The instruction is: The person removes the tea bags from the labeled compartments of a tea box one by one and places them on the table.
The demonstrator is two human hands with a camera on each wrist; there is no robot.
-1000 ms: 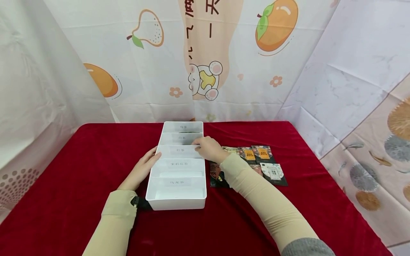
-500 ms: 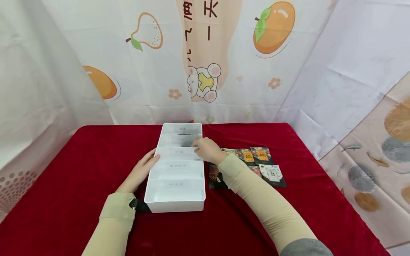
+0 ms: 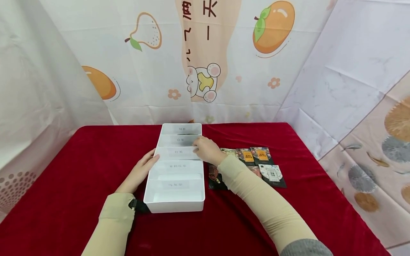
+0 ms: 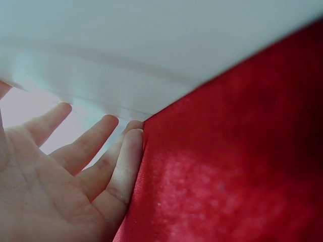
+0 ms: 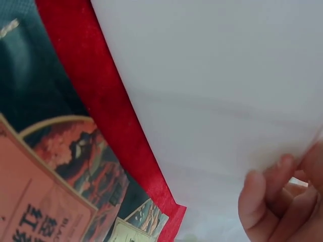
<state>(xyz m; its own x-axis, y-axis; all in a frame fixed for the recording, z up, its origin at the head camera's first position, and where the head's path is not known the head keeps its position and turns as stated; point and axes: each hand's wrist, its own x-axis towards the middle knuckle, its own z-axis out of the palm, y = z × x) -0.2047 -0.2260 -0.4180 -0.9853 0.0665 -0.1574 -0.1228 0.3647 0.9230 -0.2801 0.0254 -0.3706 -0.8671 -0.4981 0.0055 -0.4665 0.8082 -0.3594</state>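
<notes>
A long white storage box (image 3: 173,207) with several labelled compartments stands on the red cloth in the head view. At its left wall is my left hand (image 3: 141,171), thumb near the rim. In the left wrist view the fingers (image 4: 88,143) are extended, with tips against the box wall (image 4: 101,65). My right hand (image 3: 208,150) grips the right rim near the second and third compartments. Curled fingers (image 5: 252,196) show beside the wall in the right wrist view. Its fingertips inside the box are partly hidden, so anything small between them cannot be seen.
Several flat tea sachets lie right of the box, including a white-labelled sachet (image 3: 272,175) and an orange-labelled sachet (image 3: 260,155). My right forearm covers some of them. A thin dark edge shows in the farthest compartment. A printed curtain (image 3: 147,85) hangs behind the table.
The head view has shifted slightly, moving the whole scene a little down and left. Both hands keep their places on the box.
</notes>
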